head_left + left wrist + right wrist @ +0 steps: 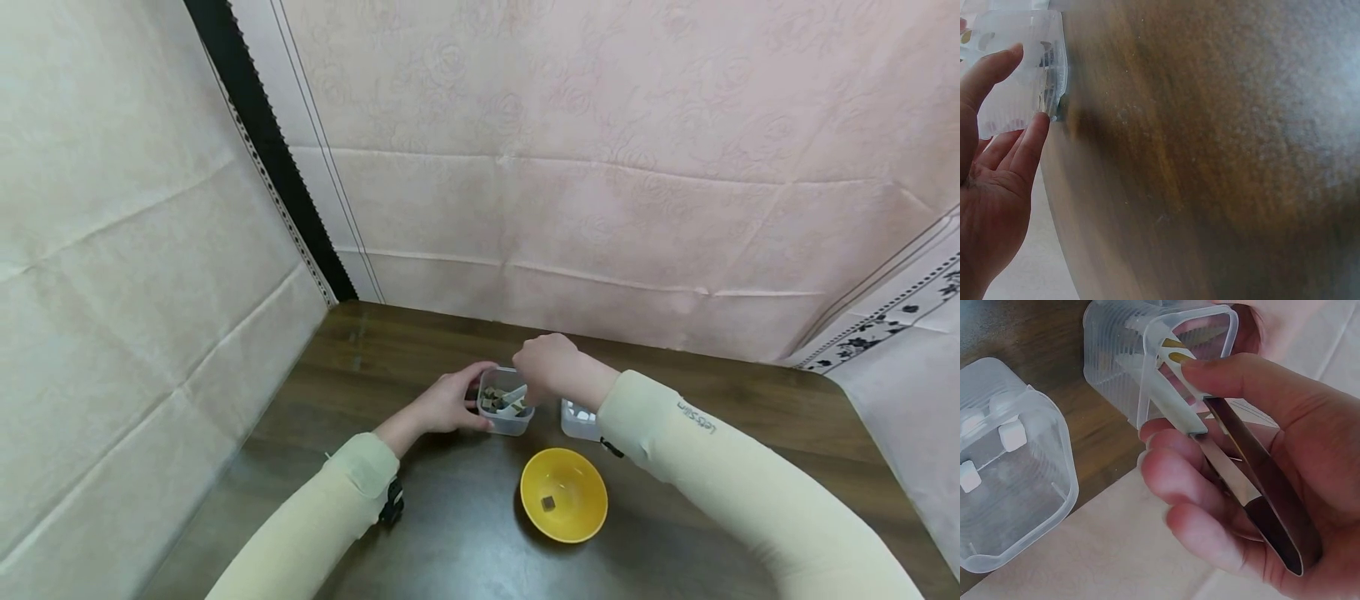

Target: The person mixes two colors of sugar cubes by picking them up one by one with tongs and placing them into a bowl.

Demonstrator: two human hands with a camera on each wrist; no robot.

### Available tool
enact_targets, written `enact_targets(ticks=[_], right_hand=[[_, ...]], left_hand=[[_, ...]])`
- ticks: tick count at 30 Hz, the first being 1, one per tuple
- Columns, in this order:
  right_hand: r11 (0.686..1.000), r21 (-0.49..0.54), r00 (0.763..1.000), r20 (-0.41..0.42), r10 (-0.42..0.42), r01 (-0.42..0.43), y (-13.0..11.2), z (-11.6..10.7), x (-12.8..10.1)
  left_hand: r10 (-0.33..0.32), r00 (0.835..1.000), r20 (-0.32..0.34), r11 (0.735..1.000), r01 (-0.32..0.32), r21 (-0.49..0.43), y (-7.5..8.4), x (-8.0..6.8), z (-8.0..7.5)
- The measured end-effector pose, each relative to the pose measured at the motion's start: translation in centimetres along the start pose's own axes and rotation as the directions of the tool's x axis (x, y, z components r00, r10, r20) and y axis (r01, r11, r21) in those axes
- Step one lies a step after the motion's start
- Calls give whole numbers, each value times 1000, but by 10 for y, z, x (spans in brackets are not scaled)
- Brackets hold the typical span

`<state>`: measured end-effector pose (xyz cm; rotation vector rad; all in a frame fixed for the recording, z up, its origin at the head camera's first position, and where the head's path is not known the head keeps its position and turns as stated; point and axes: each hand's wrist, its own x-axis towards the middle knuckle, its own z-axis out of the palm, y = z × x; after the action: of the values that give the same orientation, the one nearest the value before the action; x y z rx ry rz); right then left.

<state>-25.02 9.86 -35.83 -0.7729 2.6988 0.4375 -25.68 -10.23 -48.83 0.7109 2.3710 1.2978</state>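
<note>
The far edge of the wooden table [442, 521] crosses the middle of the head view, behind both hands. A narrow gap parts the clear tub [508, 427] from the second tub [576, 425] to its right; below them sits the yellow bowl [576, 492], and bare wood stretches from it towards the left sleeve [330, 496].

In the right wrist view, the tongs [1257, 456] lie along a diagonal, bend at lower right, pale tips pointing upper left through the clear tub's rim, arms slightly apart. The right hand [547, 367] pinches them between thumb and fingers. The left hand [448, 402] grips the clear tub's left side, thumb and fingers spread around it.
</note>
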Motion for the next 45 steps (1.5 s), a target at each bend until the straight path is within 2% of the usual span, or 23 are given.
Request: enact_targets(ticks=[16, 23, 31, 38, 45], right_hand=[[999, -40, 1000, -1, -4, 4, -5, 5, 4], [1000, -20, 1000, -11, -16, 16, -2, 4, 1], [997, -13, 992, -105, -73, 72, 7, 1, -11], [996, -19, 979, -184, -89, 87, 17, 0, -27], [991, -28, 949, -288, -130, 127, 28, 0, -49]], left_hand=[[-1, 1000, 3, 1000, 1, -23, 2, -2, 0], [-1, 1000, 13, 1000, 1, -24, 3, -1, 0], [-9, 1000, 4, 1000, 9, -10, 4, -2, 0], [-9, 1000, -7, 1000, 9, -4, 3, -2, 1], [-23, 1000, -8, 1000, 23, 0, 3, -1, 1]])
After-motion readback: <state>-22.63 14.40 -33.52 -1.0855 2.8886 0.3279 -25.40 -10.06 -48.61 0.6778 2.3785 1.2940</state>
